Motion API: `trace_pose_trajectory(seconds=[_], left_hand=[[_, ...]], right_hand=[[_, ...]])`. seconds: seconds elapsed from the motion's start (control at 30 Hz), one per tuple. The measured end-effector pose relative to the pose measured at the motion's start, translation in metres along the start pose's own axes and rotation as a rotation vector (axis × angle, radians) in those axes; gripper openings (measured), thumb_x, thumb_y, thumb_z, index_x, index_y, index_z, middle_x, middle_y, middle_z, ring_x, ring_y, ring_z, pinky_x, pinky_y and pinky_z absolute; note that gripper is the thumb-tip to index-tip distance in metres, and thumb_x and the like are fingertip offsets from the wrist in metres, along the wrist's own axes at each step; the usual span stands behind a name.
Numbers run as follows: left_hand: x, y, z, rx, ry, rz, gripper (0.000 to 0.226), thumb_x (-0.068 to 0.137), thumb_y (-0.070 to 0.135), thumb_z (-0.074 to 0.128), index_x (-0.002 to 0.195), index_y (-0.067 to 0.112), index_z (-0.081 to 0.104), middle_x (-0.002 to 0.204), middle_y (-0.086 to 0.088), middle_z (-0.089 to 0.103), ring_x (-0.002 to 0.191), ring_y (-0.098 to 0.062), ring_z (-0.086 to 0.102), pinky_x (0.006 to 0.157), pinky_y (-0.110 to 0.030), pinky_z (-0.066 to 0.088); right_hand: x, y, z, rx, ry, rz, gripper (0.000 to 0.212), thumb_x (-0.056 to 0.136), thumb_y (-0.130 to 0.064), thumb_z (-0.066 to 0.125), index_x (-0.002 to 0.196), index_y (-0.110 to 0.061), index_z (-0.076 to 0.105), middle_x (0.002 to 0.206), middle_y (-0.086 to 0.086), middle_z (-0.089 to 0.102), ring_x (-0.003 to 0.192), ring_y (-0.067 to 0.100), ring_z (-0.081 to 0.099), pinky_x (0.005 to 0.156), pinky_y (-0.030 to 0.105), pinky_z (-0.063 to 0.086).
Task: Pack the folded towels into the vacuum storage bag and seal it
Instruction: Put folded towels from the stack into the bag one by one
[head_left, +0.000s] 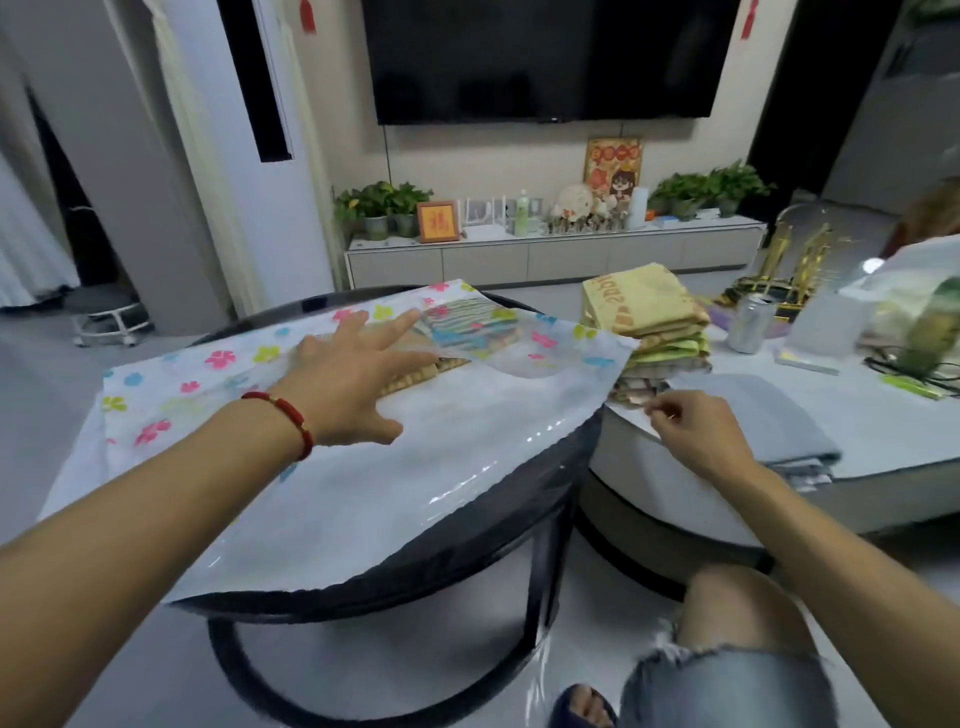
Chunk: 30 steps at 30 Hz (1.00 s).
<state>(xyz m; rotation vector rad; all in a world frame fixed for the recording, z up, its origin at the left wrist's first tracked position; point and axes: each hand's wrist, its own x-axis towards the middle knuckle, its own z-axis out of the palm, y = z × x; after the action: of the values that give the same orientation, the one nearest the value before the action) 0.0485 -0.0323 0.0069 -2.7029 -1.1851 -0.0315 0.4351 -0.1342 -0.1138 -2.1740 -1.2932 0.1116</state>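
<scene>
Nearby: can (749, 322), grey cloth (769, 421) | left hand (348, 384) spread on bag (363, 467) | right hand (691, 431) fingers curled, empty

The bag (332, 467) lies across the round table (545, 499), overhanging its near and left edges. 2 towels (457, 332) sit inside it toward the far edge. Right of the bag, a towel stack (654, 332) stands on the left edge of the second table (883, 421), a can (750, 323) just right of the stack.
</scene>
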Motion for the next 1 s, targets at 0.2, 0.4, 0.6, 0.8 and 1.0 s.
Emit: trace_pose_trajectory(seconds=[0.2, 0.4, 0.6, 0.8, 1.0], left_hand=[[0.027, 0.03, 0.016, 0.038, 0.023, -0.013, 0.102, 0.072, 0.057, 0.071, 0.153, 0.043, 0.01, 0.166, 0.007, 0.003, 0.148, -0.03, 0.016, 0.111, -0.053, 0.03], [0.048, 0.033, 0.025, 0.006, 0.022, -0.009, 0.108, 0.072, 0.058, 0.071, 0.154, 0.043, 0.001, 0.166, 0.007, 0.0, 0.148, -0.03, 0.016, 0.11, -0.056, 0.035], [0.059, 0.033, 0.026, -0.002, 0.086, -0.025, 0.104, 0.071, 0.056, 0.073, 0.153, 0.04, 0.012, 0.165, 0.003, 0.012, 0.143, -0.031, 0.03, 0.106, -0.054, 0.041], [0.048, 0.029, 0.018, -0.024, 0.143, -0.061, 0.084, 0.071, 0.049, 0.077, 0.143, 0.037, 0.037, 0.152, -0.001, 0.041, 0.129, -0.033, 0.045, 0.096, -0.055, 0.049], [0.006, 0.017, 0.01, 0.01, 0.162, -0.082, 0.059, 0.072, 0.045, 0.074, 0.125, 0.044, 0.049, 0.15, 0.0, 0.039, 0.124, -0.033, 0.042, 0.09, -0.056, 0.048]], right_hand=[[0.046, 0.092, -0.032, -0.38, -0.112, 0.364, 0.047, 0.11, -0.029, 0.038, 0.156, -0.022, 0.043, 0.156, 0.022, 0.041, 0.143, 0.042, 0.039, 0.117, 0.054, 0.03], [0.07, 0.14, -0.034, -0.313, -0.195, 0.514, 0.039, 0.104, -0.038, 0.042, 0.143, -0.03, 0.046, 0.144, 0.025, 0.049, 0.132, 0.047, 0.045, 0.113, 0.055, 0.031], [0.101, 0.16, -0.054, -0.182, -0.244, 0.299, 0.082, 0.082, -0.036, 0.084, 0.152, -0.036, 0.041, 0.15, 0.016, 0.053, 0.129, 0.042, 0.054, 0.1, 0.046, 0.047], [0.103, 0.134, -0.084, 0.417, -0.461, 0.353, 0.07, 0.079, -0.018, 0.09, 0.138, -0.042, 0.06, 0.141, 0.005, 0.051, 0.123, 0.036, 0.058, 0.092, 0.049, 0.06], [0.046, 0.056, -0.106, 0.74, -0.621, 0.143, 0.049, 0.08, -0.017, 0.083, 0.126, -0.031, 0.075, 0.13, 0.005, 0.071, 0.105, 0.029, 0.076, 0.078, 0.038, 0.064]])
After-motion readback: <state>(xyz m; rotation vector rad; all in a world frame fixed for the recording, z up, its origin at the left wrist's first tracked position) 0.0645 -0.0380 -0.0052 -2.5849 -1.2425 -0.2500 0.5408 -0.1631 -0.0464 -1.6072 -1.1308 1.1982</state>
